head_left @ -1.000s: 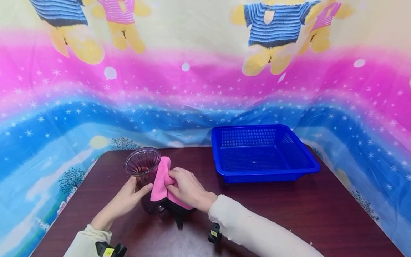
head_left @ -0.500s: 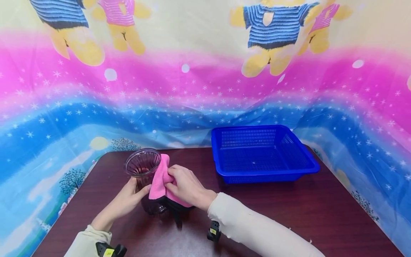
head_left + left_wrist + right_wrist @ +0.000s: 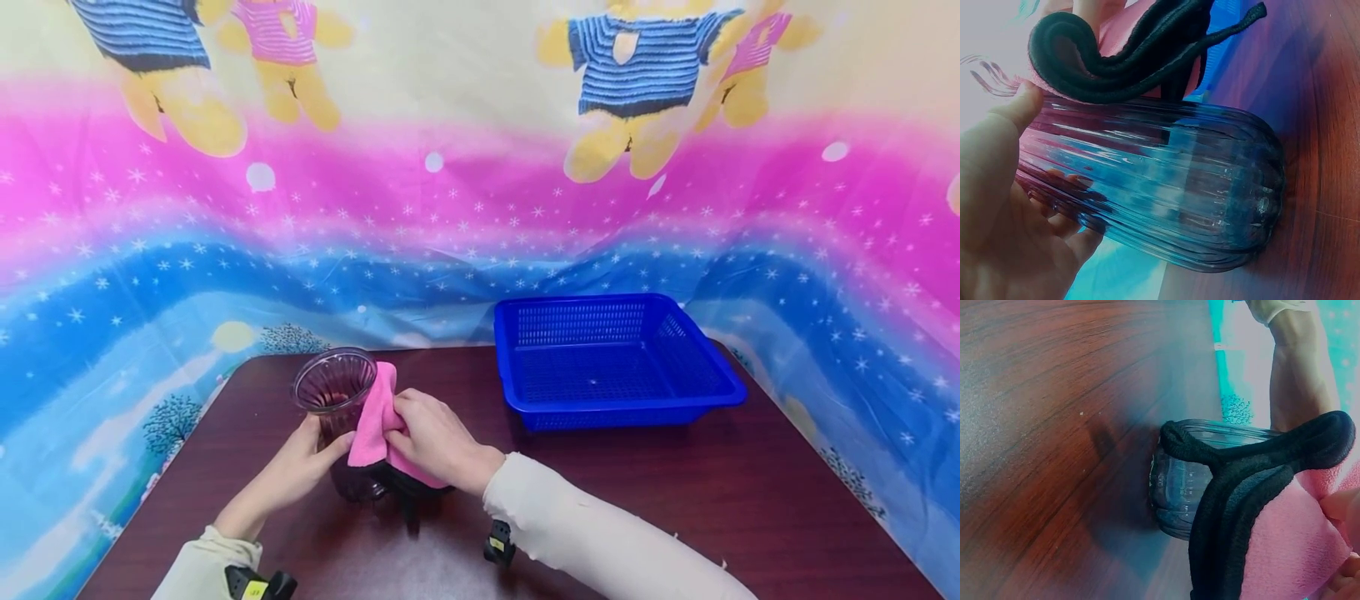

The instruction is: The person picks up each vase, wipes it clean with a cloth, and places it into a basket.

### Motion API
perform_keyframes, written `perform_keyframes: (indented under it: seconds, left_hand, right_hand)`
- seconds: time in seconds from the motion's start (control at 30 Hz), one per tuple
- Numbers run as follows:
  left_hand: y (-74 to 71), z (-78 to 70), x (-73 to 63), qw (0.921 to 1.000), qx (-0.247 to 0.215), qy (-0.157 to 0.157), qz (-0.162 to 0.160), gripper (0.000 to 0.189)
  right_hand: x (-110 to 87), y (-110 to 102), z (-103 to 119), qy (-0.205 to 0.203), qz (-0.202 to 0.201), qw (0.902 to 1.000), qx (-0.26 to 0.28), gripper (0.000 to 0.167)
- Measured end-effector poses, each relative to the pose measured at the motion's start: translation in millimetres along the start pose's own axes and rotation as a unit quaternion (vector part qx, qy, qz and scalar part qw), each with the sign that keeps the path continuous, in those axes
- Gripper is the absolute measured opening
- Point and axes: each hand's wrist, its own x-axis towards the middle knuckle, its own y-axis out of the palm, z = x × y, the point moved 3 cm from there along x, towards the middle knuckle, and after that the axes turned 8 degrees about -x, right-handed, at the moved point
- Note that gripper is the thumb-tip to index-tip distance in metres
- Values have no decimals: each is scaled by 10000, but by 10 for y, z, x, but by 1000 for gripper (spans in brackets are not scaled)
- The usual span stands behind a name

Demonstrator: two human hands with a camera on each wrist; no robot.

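Observation:
A clear, purplish ribbed vase with a flared rim stands at the left of the table, leaning slightly. My left hand grips its side, thumb on the near face and fingers curled round the back, as the left wrist view shows on the ribbed glass. In my right hand a pink cloth with black edging is pinched and bunched, lying against the vase's right side. The cloth's black trim hangs in front of the vase's lower part in the right wrist view.
A blue plastic basket with perforated walls stands at the back right of the dark brown table. Behind the table hangs a printed curtain.
The pink cloth and my right hand have shifted very slightly left against the vase. The left hand keeps its grip, and the vase stays in place.

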Motion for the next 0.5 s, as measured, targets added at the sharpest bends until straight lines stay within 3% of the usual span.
perform_keyframes:
  seconds: [0.33, 0.5]
  left_hand:
    - [9, -3, 1, 10000, -15, -65, -26, 52]
    - [7, -5, 2, 9995, 146, -254, -141, 57]
  right_hand:
    - [-42, 75, -14, -2, 62, 9999, -96, 16]
    - [-65, 106, -27, -1, 101, 9998, -166, 15]
